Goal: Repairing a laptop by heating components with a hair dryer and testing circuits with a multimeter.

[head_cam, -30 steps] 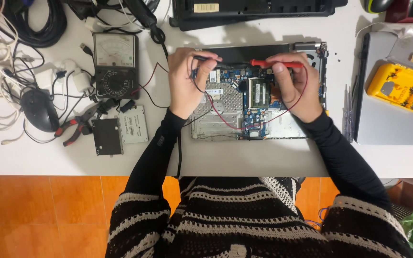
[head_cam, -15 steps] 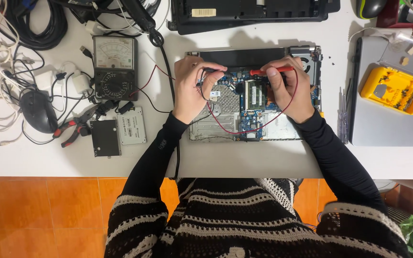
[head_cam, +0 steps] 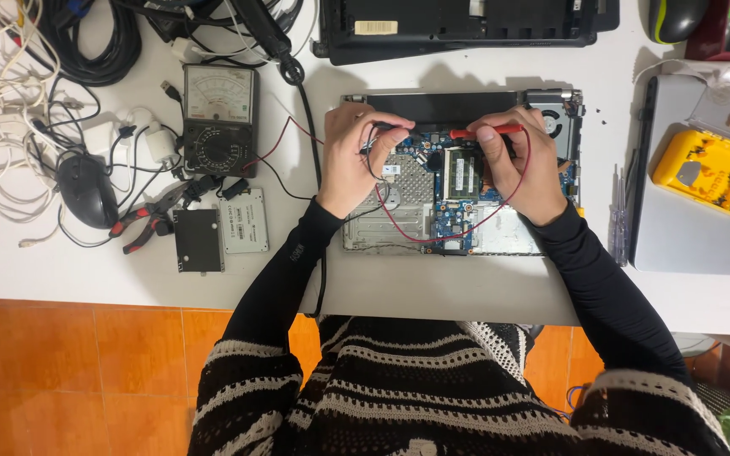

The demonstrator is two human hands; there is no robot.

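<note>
Both arms extend forward from the torso in black sleeves, elbows bent and set apart, forearms converging toward the centre. The left hand [head_cam: 356, 160] lies palm down, wrist straight, with the fingers [head_cam: 390, 135] curled and pinched together toward the right. The right hand [head_cam: 524, 165] lies palm down opposite it, knuckles raised, with the fingers [head_cam: 487, 135] bent inward and pinched toward the left. The two sets of fingertips face each other, near but apart.
</note>
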